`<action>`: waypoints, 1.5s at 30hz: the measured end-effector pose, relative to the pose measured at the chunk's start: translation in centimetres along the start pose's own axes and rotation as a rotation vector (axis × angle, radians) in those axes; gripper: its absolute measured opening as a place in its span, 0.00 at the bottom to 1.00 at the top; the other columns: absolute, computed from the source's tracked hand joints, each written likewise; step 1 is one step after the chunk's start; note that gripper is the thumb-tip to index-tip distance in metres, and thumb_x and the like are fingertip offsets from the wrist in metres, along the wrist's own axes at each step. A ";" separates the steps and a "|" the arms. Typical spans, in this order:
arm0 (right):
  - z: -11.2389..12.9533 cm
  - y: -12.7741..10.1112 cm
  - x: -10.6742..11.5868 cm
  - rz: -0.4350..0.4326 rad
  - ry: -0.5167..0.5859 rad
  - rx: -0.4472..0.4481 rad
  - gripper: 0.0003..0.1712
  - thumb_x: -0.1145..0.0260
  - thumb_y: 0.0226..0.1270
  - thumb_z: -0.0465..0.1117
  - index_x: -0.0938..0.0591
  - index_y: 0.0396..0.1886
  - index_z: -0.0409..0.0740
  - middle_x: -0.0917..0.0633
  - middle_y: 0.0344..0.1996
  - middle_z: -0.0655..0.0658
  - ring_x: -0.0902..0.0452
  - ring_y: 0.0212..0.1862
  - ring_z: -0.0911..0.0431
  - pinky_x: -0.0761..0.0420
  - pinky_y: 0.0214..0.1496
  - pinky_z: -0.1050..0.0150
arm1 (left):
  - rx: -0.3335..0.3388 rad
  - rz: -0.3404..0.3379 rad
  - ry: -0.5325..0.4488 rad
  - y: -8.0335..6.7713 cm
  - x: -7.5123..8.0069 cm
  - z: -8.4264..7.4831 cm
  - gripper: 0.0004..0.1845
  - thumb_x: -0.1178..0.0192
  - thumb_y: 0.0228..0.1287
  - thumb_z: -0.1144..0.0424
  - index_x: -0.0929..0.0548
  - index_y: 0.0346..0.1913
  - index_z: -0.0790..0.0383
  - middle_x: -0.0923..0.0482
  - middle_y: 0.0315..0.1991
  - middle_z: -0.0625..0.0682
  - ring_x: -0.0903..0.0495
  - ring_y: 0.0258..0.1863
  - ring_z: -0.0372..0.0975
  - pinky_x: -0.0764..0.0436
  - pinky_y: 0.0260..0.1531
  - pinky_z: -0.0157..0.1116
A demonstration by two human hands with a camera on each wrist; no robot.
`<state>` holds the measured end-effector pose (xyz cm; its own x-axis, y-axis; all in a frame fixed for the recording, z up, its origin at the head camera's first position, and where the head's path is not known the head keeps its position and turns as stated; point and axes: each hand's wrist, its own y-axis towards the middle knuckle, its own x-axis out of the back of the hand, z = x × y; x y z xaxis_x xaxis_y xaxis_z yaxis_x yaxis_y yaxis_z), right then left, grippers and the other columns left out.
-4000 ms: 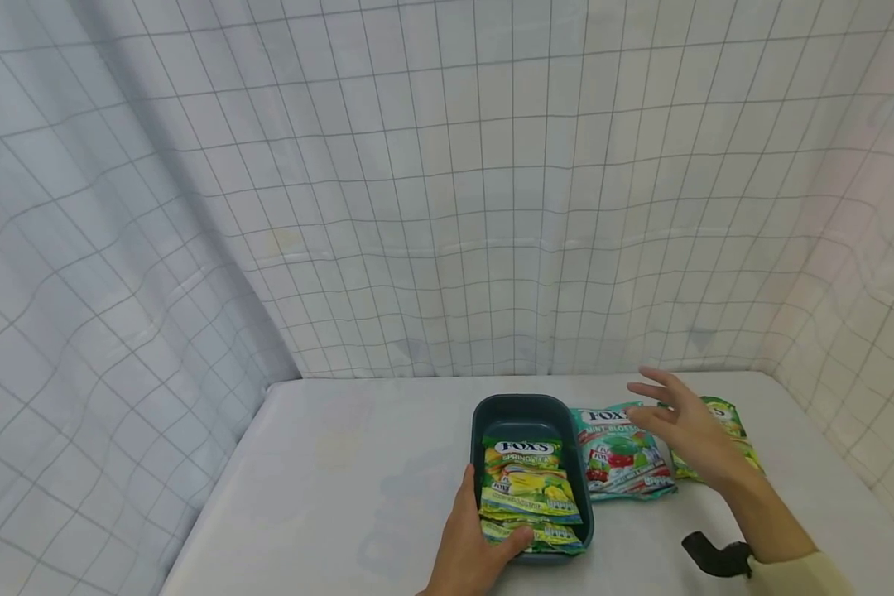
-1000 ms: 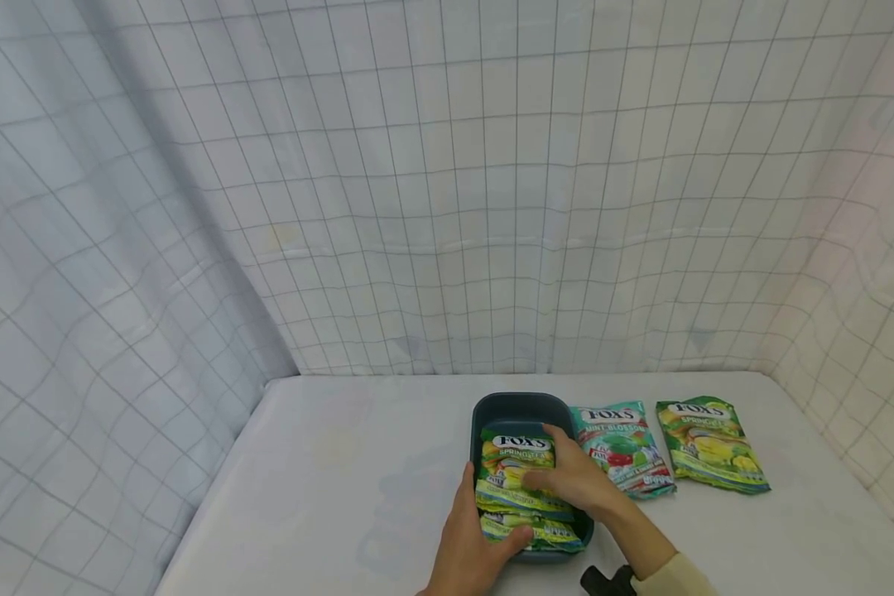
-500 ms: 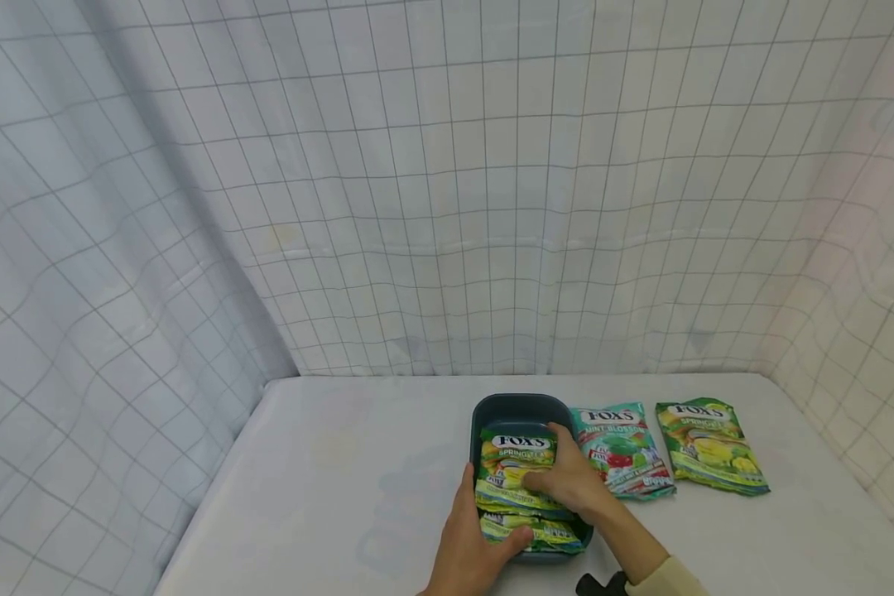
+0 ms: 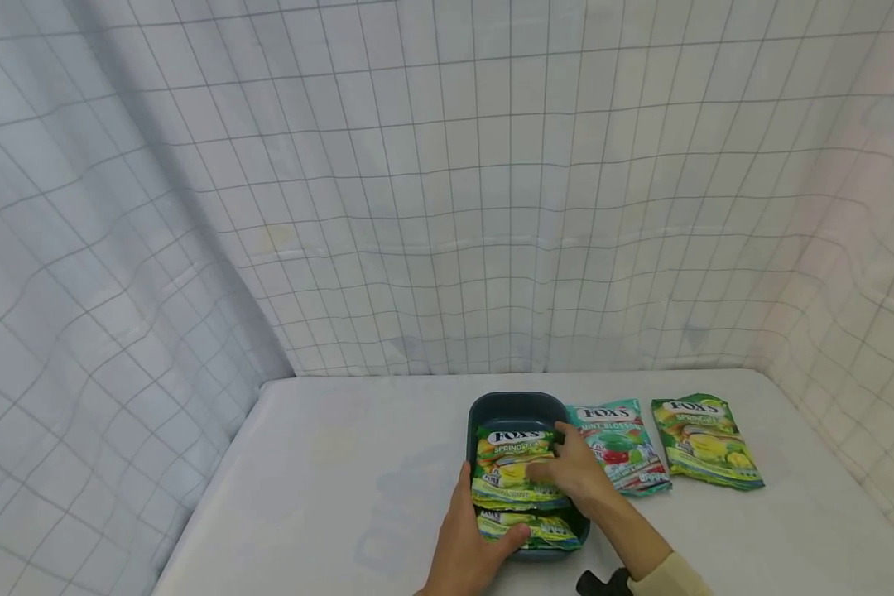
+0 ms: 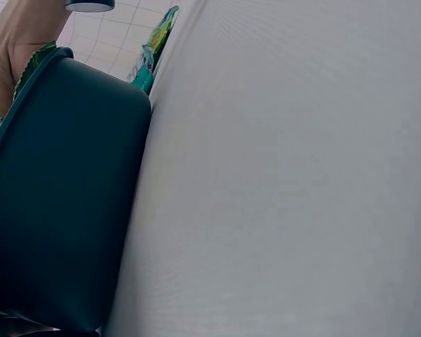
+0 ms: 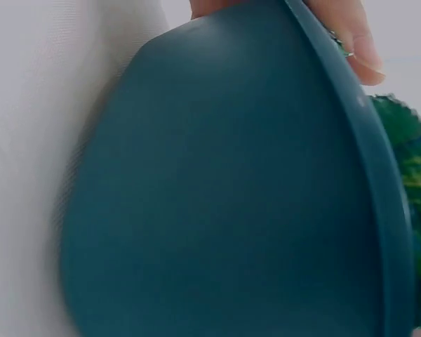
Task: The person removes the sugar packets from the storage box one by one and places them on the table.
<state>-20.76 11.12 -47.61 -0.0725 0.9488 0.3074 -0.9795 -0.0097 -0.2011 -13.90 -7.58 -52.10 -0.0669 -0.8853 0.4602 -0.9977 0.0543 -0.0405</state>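
Springtea bag (image 4: 510, 484) is lying face up in the dark teal tray (image 4: 520, 407), and the right hand (image 4: 577, 476) is pinching it at its right side: the thumb is pressing on the printed face while the fingers are reaching down along the right edge, thumb and index finger standing apart; some fingertips are hidden. The left hand (image 4: 468, 542) is gripping the tray at its near left corner, fingers lying along the outer left wall and thumb bending over the near rim onto a lower green bag (image 4: 547, 530), which is showing on the near side of the first. A Mint Blossom bag (image 4: 622, 447) is lying just right of the tray, and another yellow-green bag (image 4: 708, 439) is lying farther right. All are resting on a white table (image 4: 328, 480), with a gridded curtain (image 4: 492, 207) hanging beyond its far edge.
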 end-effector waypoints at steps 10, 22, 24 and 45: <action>0.0 0.0 -0.4 0.057 -0.040 0.012 0.59 0.21 0.54 0.35 0.47 0.78 0.30 0.31 0.66 0.23 0.30 0.63 0.33 0.28 0.61 0.36 | -0.006 -0.009 -0.013 -0.1 -0.1 0.1 0.64 0.30 0.59 0.35 0.57 0.82 0.66 0.46 0.77 0.67 0.35 0.70 0.59 0.29 0.61 0.63; 0.1 0.1 -0.3 0.098 -0.003 -0.001 0.53 0.22 0.60 0.39 0.42 0.78 0.34 0.33 0.70 0.26 0.33 0.66 0.32 0.29 0.62 0.35 | -0.045 -0.018 0.008 0.2 -0.1 0.1 0.65 0.30 0.59 0.34 0.57 0.82 0.67 0.46 0.77 0.67 0.37 0.72 0.59 0.30 0.62 0.63; 0.0 0.2 -0.3 0.102 0.005 0.003 0.52 0.22 0.60 0.39 0.40 0.78 0.35 0.31 0.69 0.27 0.31 0.65 0.33 0.28 0.61 0.36 | -0.049 -0.016 0.005 0.2 -0.1 0.0 0.64 0.30 0.59 0.34 0.57 0.82 0.67 0.46 0.77 0.67 0.37 0.72 0.60 0.30 0.62 0.63; -0.5 0.4 -0.9 0.095 0.132 0.020 0.45 0.24 0.59 0.29 0.32 0.75 0.45 0.25 0.59 0.32 0.22 0.49 0.43 0.19 0.47 0.50 | -0.035 -0.013 -0.005 0.0 0.0 0.0 0.63 0.30 0.60 0.36 0.56 0.82 0.68 0.46 0.77 0.68 0.36 0.71 0.60 0.29 0.61 0.63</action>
<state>-20.93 10.43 -48.46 -0.1410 0.9765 0.1632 -0.9731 -0.1063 -0.2046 -13.89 -7.56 -52.11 -0.0542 -0.8882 0.4561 -0.9983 0.0589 -0.0040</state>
